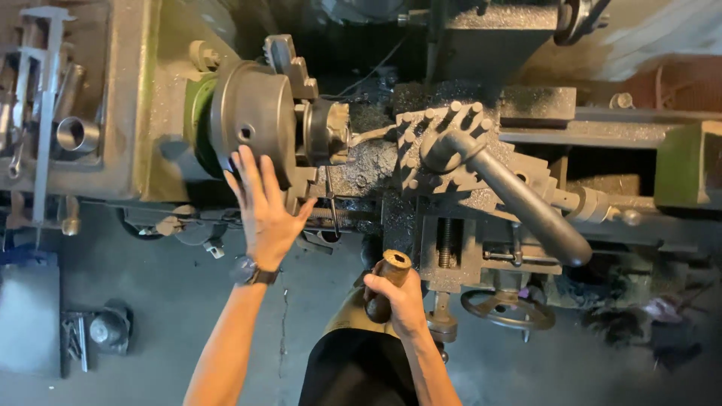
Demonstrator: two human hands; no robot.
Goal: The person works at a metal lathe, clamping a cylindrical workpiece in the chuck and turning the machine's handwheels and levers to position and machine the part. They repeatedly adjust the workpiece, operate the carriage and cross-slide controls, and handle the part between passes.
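Rusty brown and tube-shaped, the handle (pixel 391 274) sits in my right hand (pixel 402 301), whose grip is closed around its lower part; the hollow, ringed end sticks out above my thumb and fingers. Its long axis runs from my fist up and away from me, towards the lathe's carriage (pixel 451 218), tilted a little left. Only the top stub shows; the rest is hidden inside my fist.

My left hand (pixel 263 203) is open, fingers spread and flat, palm laid against the rim of the chuck (pixel 252 116). That grip holds nothing; it only presses on the dull grey metal. A dark watch (pixel 252 272) is strapped on that wrist. The chuck is a thick round disc, its face turned right, with stepped jaws (pixel 289 64) jutting from the edge. A short round workpiece (pixel 327 131) is clamped in its middle, and it is well left of the handle.

Right of that stands the tool post (pixel 440 162), blocky and toothed, caked with black grit and swarf. A thick smooth grey lever (pixel 526 203) slants from it down to the right. Below lies a spoked handwheel (pixel 508 310), just right of my right hand. Far left, a shiny steel ring (pixel 75 134) rests on the green-grey headstock (pixel 143 98). The concrete floor (pixel 173 301) below is dusty grey.
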